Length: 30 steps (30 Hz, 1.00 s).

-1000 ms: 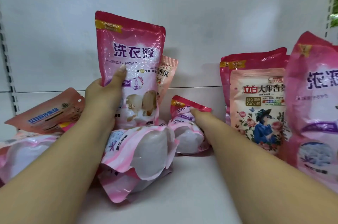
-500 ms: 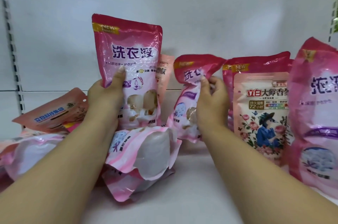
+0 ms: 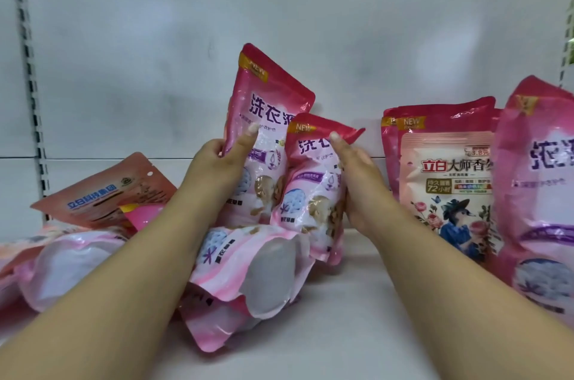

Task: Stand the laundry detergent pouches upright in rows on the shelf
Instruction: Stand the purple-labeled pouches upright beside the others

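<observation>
My left hand (image 3: 217, 165) grips a tall pink detergent pouch (image 3: 267, 100) by its left edge, and the pouch leans to the right against the back panel. My right hand (image 3: 357, 174) holds a second pink pouch (image 3: 310, 180) by its right side, standing just in front of and to the right of the first. Under both lies a fallen pink pouch (image 3: 248, 274) on the white shelf (image 3: 357, 317). Several pouches stand upright at the right: a peach floral one (image 3: 447, 180) and a large pink one (image 3: 540, 193).
More pouches lie flat in a heap at the left, among them an orange-pink one (image 3: 105, 193) and a pale pink one (image 3: 62, 267). The white back panel (image 3: 186, 38) has slotted uprights at both sides. Green foliage shows above it.
My right hand lifted a pouch off the shelf and brought it left, beside the left hand's pouch. The left pouch has tilted to the right.
</observation>
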Motion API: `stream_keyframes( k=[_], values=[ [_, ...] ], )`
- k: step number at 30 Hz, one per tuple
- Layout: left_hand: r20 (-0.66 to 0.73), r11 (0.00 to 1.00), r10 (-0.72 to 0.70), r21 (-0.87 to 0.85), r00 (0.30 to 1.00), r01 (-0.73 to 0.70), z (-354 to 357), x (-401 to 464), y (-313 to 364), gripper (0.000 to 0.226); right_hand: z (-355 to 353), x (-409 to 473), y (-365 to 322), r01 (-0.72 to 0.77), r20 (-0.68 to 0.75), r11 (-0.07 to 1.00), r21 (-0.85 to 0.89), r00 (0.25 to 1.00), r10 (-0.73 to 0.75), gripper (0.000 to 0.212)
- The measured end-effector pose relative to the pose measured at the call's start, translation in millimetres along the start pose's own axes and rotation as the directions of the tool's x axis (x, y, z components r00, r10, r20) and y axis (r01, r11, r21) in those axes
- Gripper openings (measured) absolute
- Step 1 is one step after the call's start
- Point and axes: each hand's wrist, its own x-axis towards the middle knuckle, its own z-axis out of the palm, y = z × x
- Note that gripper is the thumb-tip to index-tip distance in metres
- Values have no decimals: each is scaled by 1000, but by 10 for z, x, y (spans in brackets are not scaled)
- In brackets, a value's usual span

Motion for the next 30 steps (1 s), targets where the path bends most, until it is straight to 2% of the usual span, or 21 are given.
stream_keyframes(
  k=[2, 5, 6, 9, 13, 15, 17, 18, 21, 25, 27, 28, 29, 30],
  values=[
    [45, 999, -8, -44, 999, 10, 6, -6, -7, 47, -34, 21, 34, -63, 21, 998, 20, 998, 63, 24],
    [90, 996, 46, -76, 995, -39, 23, -68, 16, 26, -48, 28, -1, -124, 35, 989, 75, 992, 122, 38],
    [95, 996, 61, -75, 994, -54, 24, -90, 33, 23, -57, 26, -24, -122, 50, 988, 95, 992, 118, 35],
    [97, 994, 98, -67, 990, -91, 0, -116, 45, 41, -79, 2, -114, 11, 30, 990, 142, 999, -16, 10],
    [119, 989, 137, -68, 983, -129, -8, -177, 127, 30, 50, -147, -267, 220, -3, 971, 93, 975, -221, 23],
    [156, 982, 165, -115, 974, -148, 10, -214, 164, 43, 116, -212, -304, 272, 25, 962, 31, 962, -273, 17],
    [193, 982, 167, -123, 967, -145, 28, -216, 167, 67, 159, -251, -305, 293, 80, 955, -44, 954, -289, 22],
    [209, 984, 163, -98, 964, -145, 32, -211, 158, 70, 169, -262, -299, 279, 96, 956, -89, 958, -270, 25],
    [242, 986, 167, -55, 956, -158, 42, -179, 121, 39, 164, -234, -257, 202, 142, 971, -127, 973, -184, 19],
    [276, 977, 210, -80, 938, -196, 66, -140, 82, 34, 119, -213, -226, 55, 297, 998, 31, 953, -61, 17],
    [282, 971, 237, -106, 930, -215, 68, -127, 70, 25, 101, -225, -244, -57, 377, 993, 102, 926, 15, 30],
    [278, 966, 252, -120, 927, -227, 71, -117, 64, 28, 99, -229, -254, -85, 362, 990, 116, 931, 38, 40],
    [277, 961, 274, -123, 921, -249, 73, -108, 58, 35, 95, -218, -255, -48, 299, 995, 85, 954, 21, 43],
    [283, 956, 291, -105, 914, -272, 75, -103, 55, 41, 91, -206, -262, 16, 209, 1000, 18, 978, -20, 38]
  ],
)
